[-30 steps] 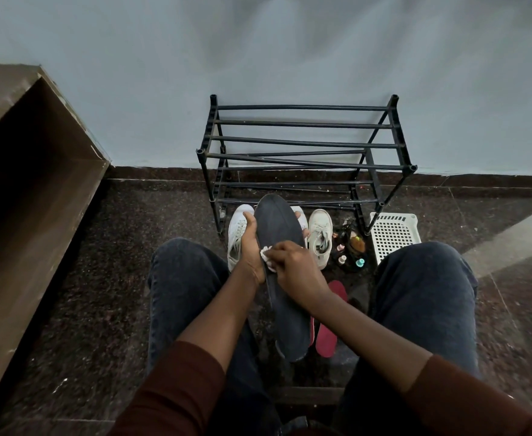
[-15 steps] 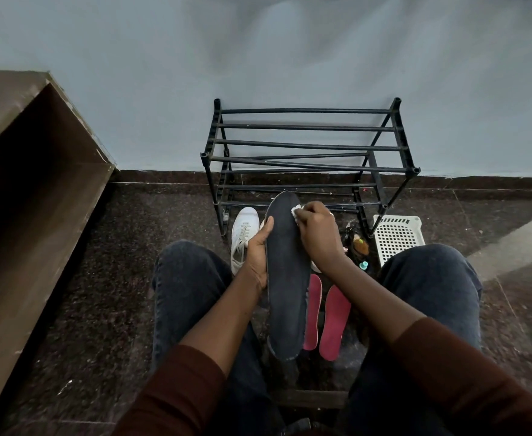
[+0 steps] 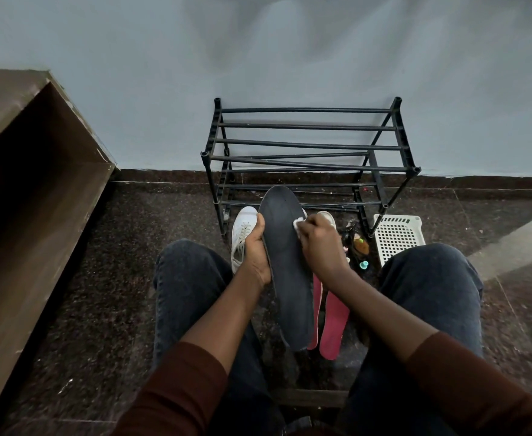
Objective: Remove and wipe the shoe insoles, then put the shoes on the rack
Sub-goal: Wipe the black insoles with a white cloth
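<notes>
A dark speckled floor (image 3: 101, 278) runs up to a pale wall (image 3: 164, 73), with a brown cabinet (image 3: 22, 184) along its left edge. A black rack (image 3: 308, 152) stands against the wall at the floor's far edge, its bars bare. The person sits facing it, knees in dark jeans (image 3: 192, 278) apart. Between the knees, a long dark insole (image 3: 286, 262) is held up lengthwise, toe end toward the rack. The left hand (image 3: 257, 253) grips its left edge, thumb on top and fingers curled beneath. The right hand (image 3: 318, 243) pinches a small white wipe (image 3: 298, 222) and presses it on the insole's upper right part. A white basket (image 3: 396, 237) sits on the floor by the rack's right leg. Two red insoles (image 3: 332, 313) lie on the floor beneath the dark one (partly covered by it). A white shoe (image 3: 242, 237) sits left of the left hand; another shoe (image 3: 327, 215) peeks out behind the right hand. Some small bottles (image 3: 360, 247), hard to make out, cluster beside the basket.
</notes>
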`<control>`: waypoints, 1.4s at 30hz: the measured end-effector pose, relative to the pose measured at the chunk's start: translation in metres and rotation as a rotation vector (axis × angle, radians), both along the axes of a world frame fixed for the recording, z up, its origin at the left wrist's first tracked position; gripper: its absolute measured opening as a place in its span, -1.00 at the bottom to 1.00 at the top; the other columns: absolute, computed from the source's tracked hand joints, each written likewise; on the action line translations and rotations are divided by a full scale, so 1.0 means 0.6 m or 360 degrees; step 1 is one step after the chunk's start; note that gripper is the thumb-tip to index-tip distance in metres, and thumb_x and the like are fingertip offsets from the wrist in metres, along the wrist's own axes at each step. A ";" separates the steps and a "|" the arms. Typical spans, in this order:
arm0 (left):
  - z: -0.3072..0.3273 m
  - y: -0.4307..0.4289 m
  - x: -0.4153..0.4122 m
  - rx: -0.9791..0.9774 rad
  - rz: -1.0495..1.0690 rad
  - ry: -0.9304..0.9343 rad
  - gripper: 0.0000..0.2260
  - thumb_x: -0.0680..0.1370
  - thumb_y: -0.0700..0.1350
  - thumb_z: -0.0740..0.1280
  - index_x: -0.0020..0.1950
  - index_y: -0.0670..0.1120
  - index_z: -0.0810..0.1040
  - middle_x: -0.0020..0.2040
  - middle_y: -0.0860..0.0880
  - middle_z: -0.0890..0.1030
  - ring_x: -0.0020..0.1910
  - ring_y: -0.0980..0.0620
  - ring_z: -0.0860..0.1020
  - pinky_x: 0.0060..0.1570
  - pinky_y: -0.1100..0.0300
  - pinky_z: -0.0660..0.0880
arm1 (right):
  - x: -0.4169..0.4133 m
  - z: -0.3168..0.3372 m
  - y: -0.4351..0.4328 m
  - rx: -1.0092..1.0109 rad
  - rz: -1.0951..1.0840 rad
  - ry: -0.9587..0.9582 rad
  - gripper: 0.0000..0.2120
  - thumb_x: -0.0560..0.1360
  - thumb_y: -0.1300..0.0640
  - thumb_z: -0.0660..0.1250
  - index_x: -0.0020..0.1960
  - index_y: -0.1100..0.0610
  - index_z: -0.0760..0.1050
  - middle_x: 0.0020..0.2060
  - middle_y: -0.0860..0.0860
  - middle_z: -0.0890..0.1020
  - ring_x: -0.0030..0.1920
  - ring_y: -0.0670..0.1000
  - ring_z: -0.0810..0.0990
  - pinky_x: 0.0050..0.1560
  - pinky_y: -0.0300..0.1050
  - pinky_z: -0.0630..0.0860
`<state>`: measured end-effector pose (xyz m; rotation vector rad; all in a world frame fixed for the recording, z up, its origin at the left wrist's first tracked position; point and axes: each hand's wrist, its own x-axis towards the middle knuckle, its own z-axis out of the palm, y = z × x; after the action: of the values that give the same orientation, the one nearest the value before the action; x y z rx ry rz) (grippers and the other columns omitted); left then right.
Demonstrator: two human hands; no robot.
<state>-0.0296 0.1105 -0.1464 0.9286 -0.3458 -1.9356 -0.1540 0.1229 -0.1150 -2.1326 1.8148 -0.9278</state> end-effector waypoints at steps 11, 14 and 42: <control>-0.003 -0.003 0.002 0.0047 0.0163 0.0005 -0.29 0.51 0.36 0.12 0.27 -0.23 0.53 0.24 -0.28 0.54 0.21 -0.23 0.53 0.31 -0.12 0.39 | 0.049 -0.001 0.046 0.0216 0.0159 -0.0036 -0.88 0.43 0.35 0.29 -0.15 0.32 0.62 -0.17 0.22 0.57 -0.22 0.22 0.57 -0.23 -0.02 0.51; -0.003 -0.010 0.003 0.0068 0.0235 0.0021 -0.23 0.47 0.39 0.17 0.36 -0.25 0.43 0.28 -0.28 0.50 0.24 -0.25 0.50 0.26 -0.13 0.43 | 0.059 0.003 0.080 0.0138 0.0361 -0.0174 -0.86 0.34 0.38 0.34 -0.15 0.30 0.64 -0.25 0.18 0.60 -0.29 0.15 0.60 -0.28 -0.09 0.57; -0.002 -0.016 0.000 0.0109 0.0115 0.0214 -0.45 0.59 0.15 0.07 0.07 -0.28 0.63 0.06 -0.25 0.60 -0.01 -0.17 0.61 0.13 0.00 0.51 | 0.050 0.005 0.070 0.0070 0.0412 -0.0138 -0.87 0.33 0.32 0.35 -0.16 0.26 0.65 -0.26 0.16 0.60 -0.30 0.14 0.61 -0.28 -0.16 0.55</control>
<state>-0.0296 0.1006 -0.1473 0.8384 -0.1667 -1.9417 -0.1241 0.1648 -0.1119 -2.1961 1.4614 -0.8925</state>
